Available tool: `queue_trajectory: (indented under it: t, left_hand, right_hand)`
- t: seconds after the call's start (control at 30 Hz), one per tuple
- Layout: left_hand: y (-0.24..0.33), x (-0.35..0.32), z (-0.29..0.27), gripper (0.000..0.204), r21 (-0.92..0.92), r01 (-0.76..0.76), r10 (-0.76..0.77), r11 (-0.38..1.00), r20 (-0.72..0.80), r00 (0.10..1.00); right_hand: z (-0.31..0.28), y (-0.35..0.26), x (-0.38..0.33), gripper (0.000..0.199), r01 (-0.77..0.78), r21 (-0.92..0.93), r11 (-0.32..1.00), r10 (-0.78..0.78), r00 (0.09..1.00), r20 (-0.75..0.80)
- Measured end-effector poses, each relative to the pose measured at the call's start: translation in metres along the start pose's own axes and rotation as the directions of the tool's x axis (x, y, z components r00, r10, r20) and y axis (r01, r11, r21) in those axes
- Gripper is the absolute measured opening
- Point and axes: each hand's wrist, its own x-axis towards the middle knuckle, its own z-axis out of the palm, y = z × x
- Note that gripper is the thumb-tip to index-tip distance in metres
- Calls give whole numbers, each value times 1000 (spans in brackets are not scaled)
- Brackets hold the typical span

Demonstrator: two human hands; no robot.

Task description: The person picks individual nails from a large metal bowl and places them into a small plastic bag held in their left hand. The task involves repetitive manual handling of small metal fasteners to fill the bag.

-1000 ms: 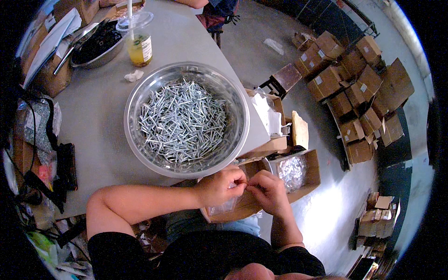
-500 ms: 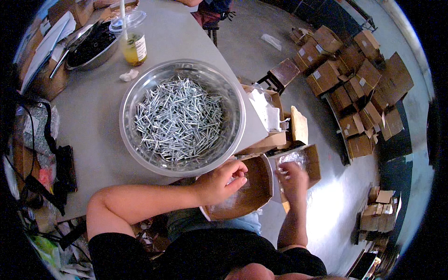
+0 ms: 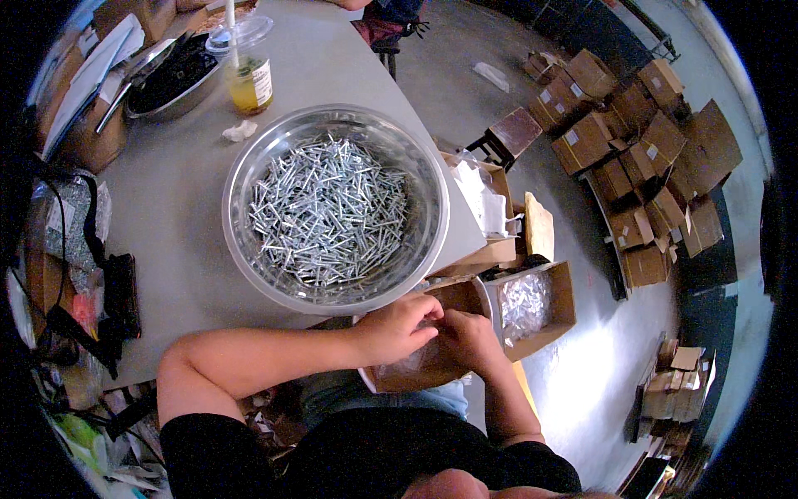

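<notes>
My left hand (image 3: pixel 403 327) is curled, thumb and fingers drawn together, just past the near rim of a large clear bowl (image 3: pixel 235 241) heaped with silvery screws (image 3: pixel 332 212). Fingertip to fingertip with it, my right hand (image 3: pixel 467 337) is closed too. Whatever either one pinches is too small or hidden to name. Both hover over an open brown container (image 3: pixel 440 374) with a pale rim at my lap, where some clear plastic bags (image 3: pixel 410 363) lie. Right of it, a cardboard box (image 3: pixel 559 320) holds a pile of small clear plastic bags (image 3: pixel 525 303).
On the grey table (image 3: pixel 179 216) stand a drink cup (image 3: pixel 249 87) with a straw and a metal tray (image 3: pixel 179 104) of dark pieces. A bag of small parts (image 3: pixel 71 216) lies left. Boxes (image 3: pixel 615 158) are stacked beyond a stool (image 3: pixel 514 133).
My right hand has come left from the box of plastic bags to meet my left hand over the container. My left hand has stayed nearly in place. The view has shifted slightly.
</notes>
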Motion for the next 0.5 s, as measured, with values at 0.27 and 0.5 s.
queue_trajectory:
  t: [0.27, 0.5]
  left_hand:
    - [-5, 0, 3, 14, 22, -91, 91, 996, 12, 996]
    - [-1, -3, 2, 17, 73, -48, 41, 996, 97, 994]
  right_hand:
    - [-61, -45, 3, 26, -19, 238, 971, 25, 999, -22]
    - [-110, -81, 65, 17, 355, 26, 934, -339, 910, -239]
